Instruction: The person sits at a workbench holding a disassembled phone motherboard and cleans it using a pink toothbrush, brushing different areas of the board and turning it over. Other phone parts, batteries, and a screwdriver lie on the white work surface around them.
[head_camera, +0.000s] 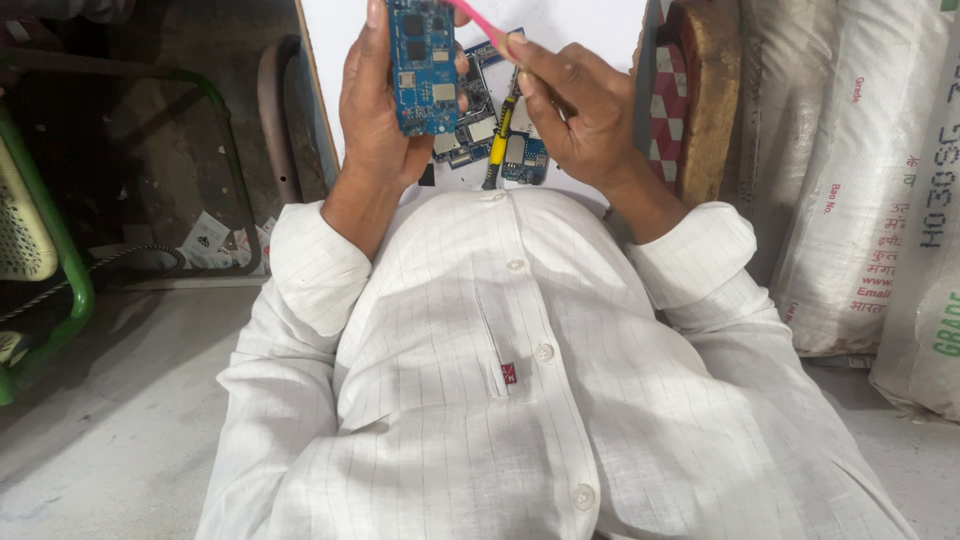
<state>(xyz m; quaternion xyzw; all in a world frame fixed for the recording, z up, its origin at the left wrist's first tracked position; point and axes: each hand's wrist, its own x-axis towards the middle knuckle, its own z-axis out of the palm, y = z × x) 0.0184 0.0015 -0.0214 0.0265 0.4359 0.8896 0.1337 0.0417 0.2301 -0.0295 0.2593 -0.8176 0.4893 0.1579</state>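
My left hand (375, 110) holds a blue circuit board (422, 65) upright, fingers wrapped behind it. My right hand (570, 105) pinches a thin pink tool (480, 22) whose tip points toward the board's top right corner. Below both hands, on a white work surface (590, 25), lie more blue circuit boards (478, 125) and a yellow-handled screwdriver (497, 140). My white button shirt (520, 380) fills the lower half of the view.
Large white printed sacks (860, 170) stand at the right. A wooden piece (712, 90) and a red-and-white patterned cushion (668, 110) sit beside the surface. A green metal frame (70, 270) stands at the left above a grey concrete floor (110, 420).
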